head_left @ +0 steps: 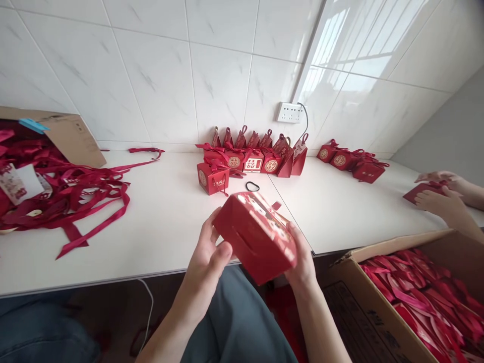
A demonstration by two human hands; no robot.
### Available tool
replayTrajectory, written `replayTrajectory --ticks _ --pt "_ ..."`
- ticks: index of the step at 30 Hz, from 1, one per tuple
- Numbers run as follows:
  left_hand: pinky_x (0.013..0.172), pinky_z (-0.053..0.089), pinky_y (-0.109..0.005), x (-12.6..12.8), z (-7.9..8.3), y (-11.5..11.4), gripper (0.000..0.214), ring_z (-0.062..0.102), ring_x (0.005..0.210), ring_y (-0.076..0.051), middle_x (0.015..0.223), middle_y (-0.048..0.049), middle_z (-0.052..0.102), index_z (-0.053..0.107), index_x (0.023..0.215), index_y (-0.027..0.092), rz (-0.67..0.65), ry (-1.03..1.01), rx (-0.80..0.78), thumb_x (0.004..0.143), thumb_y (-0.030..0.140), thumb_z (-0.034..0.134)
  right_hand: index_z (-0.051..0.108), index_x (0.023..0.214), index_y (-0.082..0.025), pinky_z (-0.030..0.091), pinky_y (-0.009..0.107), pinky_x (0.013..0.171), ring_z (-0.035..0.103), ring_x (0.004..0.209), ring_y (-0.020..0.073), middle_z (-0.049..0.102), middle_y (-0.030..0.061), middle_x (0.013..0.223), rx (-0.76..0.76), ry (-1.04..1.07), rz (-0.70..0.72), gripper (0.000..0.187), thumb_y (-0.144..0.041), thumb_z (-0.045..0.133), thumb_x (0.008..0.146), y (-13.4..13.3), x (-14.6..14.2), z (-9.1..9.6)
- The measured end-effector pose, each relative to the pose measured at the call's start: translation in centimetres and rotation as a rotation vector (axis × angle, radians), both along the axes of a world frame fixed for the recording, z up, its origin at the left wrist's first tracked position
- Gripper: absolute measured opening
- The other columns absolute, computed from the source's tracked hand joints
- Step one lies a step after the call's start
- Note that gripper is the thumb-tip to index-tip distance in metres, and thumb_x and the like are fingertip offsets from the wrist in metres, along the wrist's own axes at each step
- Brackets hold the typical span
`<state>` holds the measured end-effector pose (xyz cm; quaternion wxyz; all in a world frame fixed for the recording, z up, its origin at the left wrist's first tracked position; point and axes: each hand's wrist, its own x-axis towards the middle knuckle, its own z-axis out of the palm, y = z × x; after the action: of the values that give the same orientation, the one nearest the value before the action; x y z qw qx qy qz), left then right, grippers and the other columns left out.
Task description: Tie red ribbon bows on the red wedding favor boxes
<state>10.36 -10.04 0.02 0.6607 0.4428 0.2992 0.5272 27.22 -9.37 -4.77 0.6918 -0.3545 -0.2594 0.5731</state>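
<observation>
A red paper gift box (249,242) with a floral printed side is tilted in the air over the table's front edge. My left hand (209,257) grips its left end, with the thumb near a slit in the red face. On the opposite end, my right hand (300,254) is closed around the box, its fingers partly hidden behind it. A short strip of red ribbon (277,205) sticks up behind the box. Beyond it on the table lie a black loop (252,186) and a small red box with a ribbon bow (213,177).
Rows of finished-looking red boxes (253,161) stand by the wall, with more boxes (340,159) farther right. Tangled red ribbons (94,196) spill from a carton at left. A cardboard box (401,244) full of red pieces stands at right. Another person's hands (440,194) hold a red box.
</observation>
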Motion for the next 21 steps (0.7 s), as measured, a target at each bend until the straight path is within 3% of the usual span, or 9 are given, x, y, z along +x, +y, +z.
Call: replayTrajectory --ticks 2,4,9,11,14,17,21 --pt "0.095 0.049 -0.037 0.1 -0.7 0.3 0.082 0.051 0.119 -0.029 0.138 -0.0099 0.046 0.035 0.135 0.027 0.052 0.003 0.069 0.067 0.052 0.072 0.069 0.089 -0.02 0.057 0.024 0.059 0.067 0.068 0.0152 0.072 0.0025 0.085 0.03 -0.049 -0.082 0.03 -0.042 0.075 0.069 0.0 0.1 -0.7" --pt "0.101 0.043 -0.039 -0.1 -1.1 0.4 0.08 0.047 0.124 -0.031 0.136 -0.0104 0.048 0.041 0.133 0.026 0.047 0.05 0.167 0.063 0.044 0.077 0.07 0.086 -0.021 0.056 0.023 0.06 0.066 0.068 0.0144 0.072 0.0011 0.084 0.063 -0.077 -0.145 0.031 -0.04 0.08 0.064 0.0 0.2 -1.3" --pt "0.111 0.03 -0.04 -0.7 -1.1 0.3 0.085 0.032 0.135 -0.033 0.143 -0.0088 0.042 0.043 0.135 0.027 -0.11 0.314 0.387 0.059 0.022 0.08 0.068 0.083 -0.022 0.055 0.028 0.059 0.064 0.065 0.016 0.071 0.0019 0.08 0.059 -0.222 -0.305 0.03 -0.037 0.081 0.061 -0.6 0.9 -1.8" --pt "0.109 0.033 -0.038 -0.5 -1.1 0.2 0.084 0.035 0.133 -0.031 0.141 -0.0079 0.044 0.041 0.136 0.028 -0.116 0.327 0.4 0.061 0.022 0.078 0.068 0.082 -0.022 0.054 0.028 0.058 0.063 0.063 0.0154 0.071 0.0018 0.079 0.063 -0.234 -0.331 0.03 -0.038 0.08 0.061 -1.0 1.2 -1.8" --pt "0.097 0.044 -0.035 0.2 -1.3 0.3 0.073 0.049 0.122 -0.029 0.133 -0.0077 0.051 0.042 0.132 0.028 -0.031 0.21 0.269 0.067 0.036 0.074 0.068 0.076 -0.021 0.053 0.027 0.057 0.063 0.061 0.0154 0.07 0.0017 0.074 0.074 -0.202 -0.331 0.032 -0.044 0.081 0.059 -1.6 1.7 -2.1" --pt "0.086 0.05 -0.033 1.1 -1.5 0.8 0.067 0.056 0.111 -0.027 0.127 -0.0083 0.056 0.04 0.131 0.026 0.01 0.104 0.06 0.073 0.049 0.065 0.069 0.076 -0.019 0.053 0.028 0.055 0.063 0.059 0.0171 0.071 0.0033 0.073 0.07 -0.321 -0.379 0.029 -0.042 0.079 0.062 -2.8 2.2 -2.0" --pt "0.081 0.051 -0.034 2.5 -1.9 2.3 0.061 0.062 0.1 -0.025 0.115 -0.0097 0.063 0.044 0.129 0.02 -0.143 0.093 -0.108 0.08 0.055 0.053 0.069 0.076 -0.015 0.053 0.028 0.05 0.063 0.057 0.0191 0.071 0.0045 0.069 -0.057 -0.536 -0.44 0.028 -0.04 0.076 0.066 -5.4 3.7 0.0"
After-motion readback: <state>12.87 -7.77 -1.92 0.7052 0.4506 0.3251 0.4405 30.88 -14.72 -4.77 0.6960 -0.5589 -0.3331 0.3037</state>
